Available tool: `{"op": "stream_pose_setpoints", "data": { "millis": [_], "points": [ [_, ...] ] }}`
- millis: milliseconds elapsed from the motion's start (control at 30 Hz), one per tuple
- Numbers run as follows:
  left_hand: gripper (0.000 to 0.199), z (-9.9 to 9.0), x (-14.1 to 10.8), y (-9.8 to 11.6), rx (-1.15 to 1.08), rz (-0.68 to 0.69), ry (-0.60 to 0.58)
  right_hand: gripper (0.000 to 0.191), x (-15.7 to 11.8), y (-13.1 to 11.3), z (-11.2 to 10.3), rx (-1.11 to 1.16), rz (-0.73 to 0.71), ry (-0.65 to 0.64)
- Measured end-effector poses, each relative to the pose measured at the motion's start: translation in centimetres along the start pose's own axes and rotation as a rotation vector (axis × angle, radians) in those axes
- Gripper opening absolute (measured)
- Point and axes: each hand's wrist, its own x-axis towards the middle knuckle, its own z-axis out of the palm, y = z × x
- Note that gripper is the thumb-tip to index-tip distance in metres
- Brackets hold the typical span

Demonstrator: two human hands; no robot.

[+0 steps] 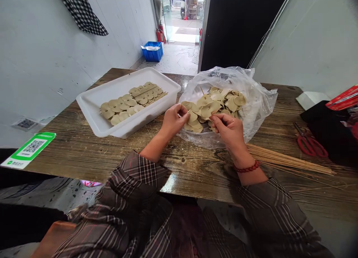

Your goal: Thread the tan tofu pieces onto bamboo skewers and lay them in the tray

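Observation:
My left hand (pixel 175 120) is closed in a pinch at the edge of a pale beige round slice (pixel 192 117) beside the pile. My right hand (pixel 228 129), with a red bead bracelet at the wrist, pinches the lower end of a thin bamboo skewer. The skewer's tip (pixel 201 90) points up and away, and beige slices (pixel 209 109) appear to be threaded on it. Both hands are over the near side of an open clear plastic bag (pixel 260 97), which holds many loose slices (pixel 235 101). What food the slices are, I cannot tell.
At left on the wooden table (pixel 183 176) stands a white tray (pixel 96 95) with rows of skewered slices (pixel 123 103). Right are loose bamboo skewers (pixel 291 161), red-handled scissors (pixel 310 144) and a black box (pixel 335 133). A green QR card (pixel 30 149) lies at the left edge.

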Motion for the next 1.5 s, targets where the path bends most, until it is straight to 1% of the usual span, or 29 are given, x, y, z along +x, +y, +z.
{"op": "stream_pose_setpoints", "data": {
  "millis": [100, 167, 267, 367, 500, 633, 867, 1167, 1333, 1500],
  "points": [
    [0.013, -0.5, 0.3, -0.2, -0.394, -0.129, 0.023, 0.03, -0.1, -0.1, -0.1, 0.007, -0.007, -0.015],
    [0.017, -0.7, 0.4, -0.3, -0.589, -0.209, 0.025, 0.029, -0.1, -0.2, -0.1, 0.0, -0.016, -0.028],
    [0.023, -1.0, 0.4, -0.2, -0.732, -0.291, 0.008, 0.028, -0.4, -0.6, -0.2, -0.014, -0.015, -0.069],
    [0.025, -1.2, 0.5, -0.1, -0.79, -0.303, 0.016, 0.029, -0.7, -1.0, -0.3, -0.028, -0.011, -0.159],
    [0.024, -1.3, 0.7, -0.1, -0.804, -0.311, 0.065, 0.028, -1.1, -1.0, -0.6, -0.083, 0.0, -0.284],
    [0.016, -1.5, 0.8, -0.3, -0.773, -0.292, 0.146, 0.028, -1.4, -0.6, -0.9, -0.127, -0.009, -0.337],
    [0.014, -1.9, 0.8, -0.3, -0.651, -0.259, 0.212, 0.027, -1.5, -0.1, -1.0, -0.188, -0.064, -0.347],
    [0.01, -2.1, 0.9, -0.2, -0.617, -0.231, 0.257, 0.027, -1.5, -0.3, -1.0, -0.236, -0.085, -0.353],
    [0.011, -2.0, 0.8, -0.1, -0.604, -0.211, 0.238, 0.027, -1.6, -0.2, -1.0, -0.262, -0.109, -0.344],
    [0.013, -1.8, 0.8, -0.4, -0.609, -0.17, 0.227, 0.025, -1.6, 0.0, -0.9, -0.299, -0.147, -0.327]
  ]
}}
